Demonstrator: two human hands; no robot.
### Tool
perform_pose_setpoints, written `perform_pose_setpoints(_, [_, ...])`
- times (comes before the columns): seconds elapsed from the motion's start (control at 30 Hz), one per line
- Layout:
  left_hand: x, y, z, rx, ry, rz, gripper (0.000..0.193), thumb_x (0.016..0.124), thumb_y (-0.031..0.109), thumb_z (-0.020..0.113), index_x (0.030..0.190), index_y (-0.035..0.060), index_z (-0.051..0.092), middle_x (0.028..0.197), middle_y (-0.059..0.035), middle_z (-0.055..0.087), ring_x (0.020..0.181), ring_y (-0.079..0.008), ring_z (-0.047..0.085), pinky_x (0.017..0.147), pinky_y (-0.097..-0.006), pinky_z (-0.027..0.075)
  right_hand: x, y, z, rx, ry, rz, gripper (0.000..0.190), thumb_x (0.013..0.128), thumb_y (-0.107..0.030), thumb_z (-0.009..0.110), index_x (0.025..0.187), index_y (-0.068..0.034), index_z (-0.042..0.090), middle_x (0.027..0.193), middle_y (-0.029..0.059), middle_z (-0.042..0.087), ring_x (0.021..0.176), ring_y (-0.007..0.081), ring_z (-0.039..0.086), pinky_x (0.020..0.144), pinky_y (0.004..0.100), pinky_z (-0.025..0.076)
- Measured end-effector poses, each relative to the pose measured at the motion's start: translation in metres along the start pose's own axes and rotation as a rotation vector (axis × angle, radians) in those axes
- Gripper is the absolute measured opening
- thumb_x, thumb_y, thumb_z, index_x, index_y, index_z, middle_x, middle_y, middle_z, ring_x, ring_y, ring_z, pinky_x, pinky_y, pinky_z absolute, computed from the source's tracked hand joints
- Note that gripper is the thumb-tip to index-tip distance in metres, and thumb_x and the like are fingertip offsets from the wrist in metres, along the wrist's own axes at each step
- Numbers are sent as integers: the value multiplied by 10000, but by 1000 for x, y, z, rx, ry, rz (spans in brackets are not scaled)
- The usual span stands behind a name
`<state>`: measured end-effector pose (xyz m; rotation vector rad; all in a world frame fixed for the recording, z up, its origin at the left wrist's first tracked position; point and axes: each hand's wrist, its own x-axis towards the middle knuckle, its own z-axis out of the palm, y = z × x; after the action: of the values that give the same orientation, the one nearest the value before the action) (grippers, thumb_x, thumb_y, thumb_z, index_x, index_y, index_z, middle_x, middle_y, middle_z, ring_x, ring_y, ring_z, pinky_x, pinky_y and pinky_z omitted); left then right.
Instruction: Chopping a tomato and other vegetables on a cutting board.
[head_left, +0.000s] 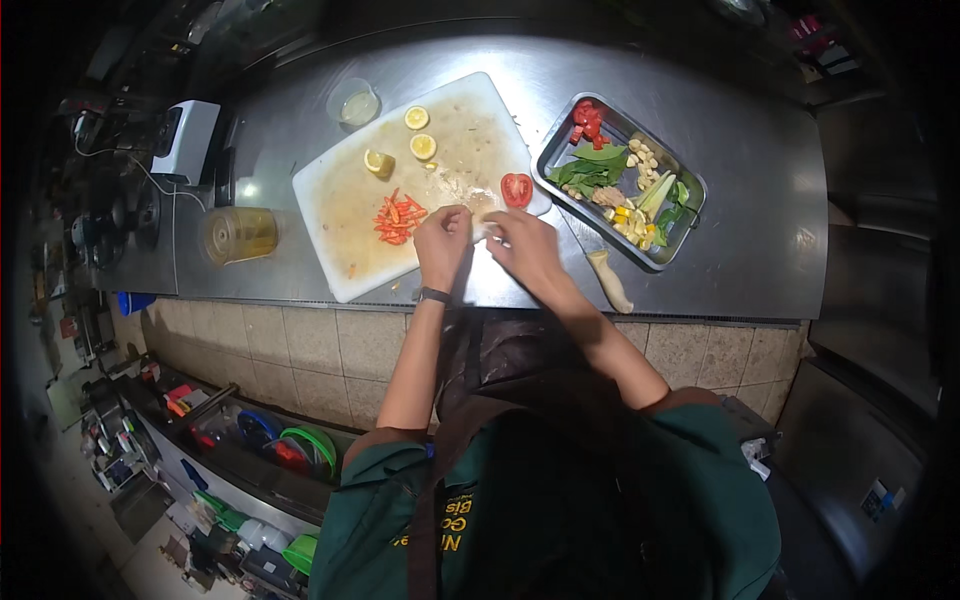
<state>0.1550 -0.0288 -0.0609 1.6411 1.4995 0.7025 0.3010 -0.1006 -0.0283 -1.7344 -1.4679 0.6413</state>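
Note:
My left hand, with a dark band at its wrist, is over the near edge of the white cutting board, its fingers curled. My right hand is just right of it, fingers bent. A small pale thing between the fingertips is blurred; I cannot tell what it is or which hand holds it. Left of my hands lies a pile of small red-orange chillies. Behind them are lemon halves and a cut lemon piece. A halved tomato lies at the board's right edge.
Right of the board, a steel tray holds leaves, cut tomato and other ingredients. A knife lies between, its pale handle near the counter edge. At left stand a jug of yellowish liquid and a white device; a clear bowl is behind.

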Motion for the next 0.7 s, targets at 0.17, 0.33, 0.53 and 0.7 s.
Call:
perform_pose_setpoints(0.17, [0,8,-10,-13,-29,29,185,866,134,696,951,-27,728,779,-136,727,678,-159,689,656,-278,542,-82,23,-73,-347,157,194,329,783,-145,744,1069,-30,629,988,147,629,917,321,621,813,419,499])
perform_pose_setpoints(0.33, [2,6,-7,-37,-57,65,185,867,135,705,959,-24,730,795,-143,730,702,-168,701,667,-278,545,-120,47,-73,-479,198,377,348,817,-198,730,1088,-16,610,1099,184,594,1061,383,556,897,464,456])
perform_pose_setpoints(0.53, [5,5,-11,-40,-94,30,180,864,138,713,959,-13,736,820,-150,734,730,-183,713,677,-282,547,-123,52,-82,-298,-71,605,379,842,-224,690,1116,15,585,1063,246,600,1017,449,578,877,496,472])
perform_pose_setpoints(0.7, [7,-3,-12,-48,-68,62,169,862,137,705,946,-6,741,823,-154,729,726,-197,711,678,-292,545,-166,22,-91,-203,-64,647,315,824,-238,668,1022,5,637,868,264,653,836,455,642,748,500,503])
